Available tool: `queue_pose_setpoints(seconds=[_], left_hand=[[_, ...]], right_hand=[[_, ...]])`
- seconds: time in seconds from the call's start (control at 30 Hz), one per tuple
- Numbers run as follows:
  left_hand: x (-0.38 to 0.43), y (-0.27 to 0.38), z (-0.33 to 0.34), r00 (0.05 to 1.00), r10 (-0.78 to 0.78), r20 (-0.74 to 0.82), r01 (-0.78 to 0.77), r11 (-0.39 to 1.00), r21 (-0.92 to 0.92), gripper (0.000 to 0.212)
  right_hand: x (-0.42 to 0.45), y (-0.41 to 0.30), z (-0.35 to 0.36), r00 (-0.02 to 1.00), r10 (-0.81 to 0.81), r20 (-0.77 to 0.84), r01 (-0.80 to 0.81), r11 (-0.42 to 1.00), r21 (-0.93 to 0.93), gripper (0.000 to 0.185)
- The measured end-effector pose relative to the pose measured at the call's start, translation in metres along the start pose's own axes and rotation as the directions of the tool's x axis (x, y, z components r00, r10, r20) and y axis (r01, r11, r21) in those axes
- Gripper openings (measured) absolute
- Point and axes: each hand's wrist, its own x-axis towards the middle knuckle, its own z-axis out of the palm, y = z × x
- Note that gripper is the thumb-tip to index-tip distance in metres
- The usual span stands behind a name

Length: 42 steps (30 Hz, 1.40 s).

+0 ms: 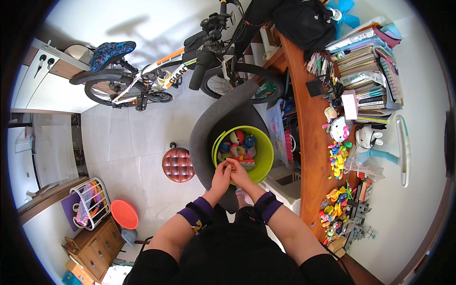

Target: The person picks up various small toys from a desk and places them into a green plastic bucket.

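A lime-green plastic bucket stands on the seat of a grey upholstered chair. Inside it lie several toys, among them a red-and-white ball, a blue figure and a red-and-white toy. My left hand and my right hand meet at the fingertips over the bucket's near rim. Something small and orange-brown shows between the fingers; what it is and which hand grips it cannot be told. Both wrists wear purple bands.
A wooden desk runs along the right, bearing small colourful toys, books and a black bag. A bicycle leans beyond the chair. At the left are a round tufted brown stool, a red basin and a wooden cabinet.
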Motion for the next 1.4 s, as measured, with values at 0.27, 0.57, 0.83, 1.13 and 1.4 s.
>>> queue_pose_setpoints(seconds=[0.27,0.57,0.83,1.13,1.4], left_hand=[[-0.011,0.025,-0.001,0.999,-0.026,0.043,0.027,0.999,-0.027,0.030],[-0.002,0.004,0.004,0.996,0.009,0.088,-0.013,0.999,0.040,0.029],[-0.015,0.024,0.011,0.985,0.065,0.161,-0.079,0.994,0.082,0.031],[0.003,0.002,0.023,0.968,0.046,0.248,-0.068,0.994,0.083,0.031],[-0.013,0.029,0.045,0.926,0.058,0.373,-0.120,0.982,0.146,0.032]], right_hand=[[-0.003,0.007,-0.001,1.000,0.004,-0.025,-0.004,1.000,-0.004,0.050],[-0.007,0.007,-0.005,0.991,-0.110,-0.082,0.113,0.993,0.035,0.045],[-0.011,0.007,-0.013,0.974,-0.194,-0.119,0.209,0.970,0.127,0.046],[-0.030,-0.002,-0.015,0.941,-0.264,-0.212,0.294,0.947,0.128,0.047],[-0.051,0.007,-0.032,0.938,-0.172,-0.301,0.244,0.944,0.222,0.043]])
